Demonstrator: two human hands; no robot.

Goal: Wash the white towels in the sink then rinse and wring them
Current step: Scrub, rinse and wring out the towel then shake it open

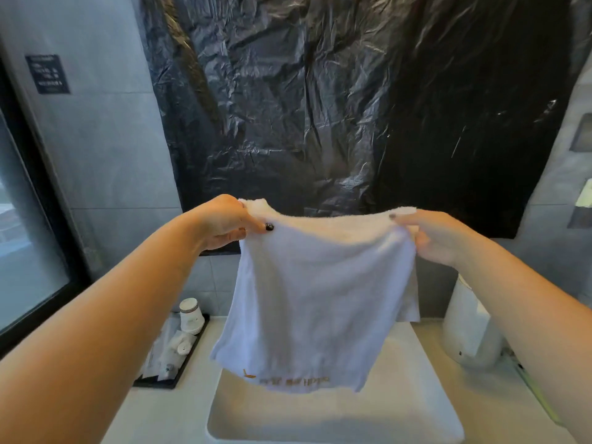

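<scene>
A white towel [317, 299] with orange lettering along its lower hem hangs spread out above the white sink [416, 421]. My left hand [224, 224] pinches its top left corner. My right hand [432, 237] pinches its top right corner. Both hands hold it up at the same height, well above the basin. The towel hides the tap and the back of the sink.
A black tray [166, 373] with paper cups [191, 315] and small packets sits on the counter at the left. A white appliance [471, 331] stands at the right. Black plastic sheeting [336, 107] covers the wall behind. A dark-framed window [28, 251] is at the left.
</scene>
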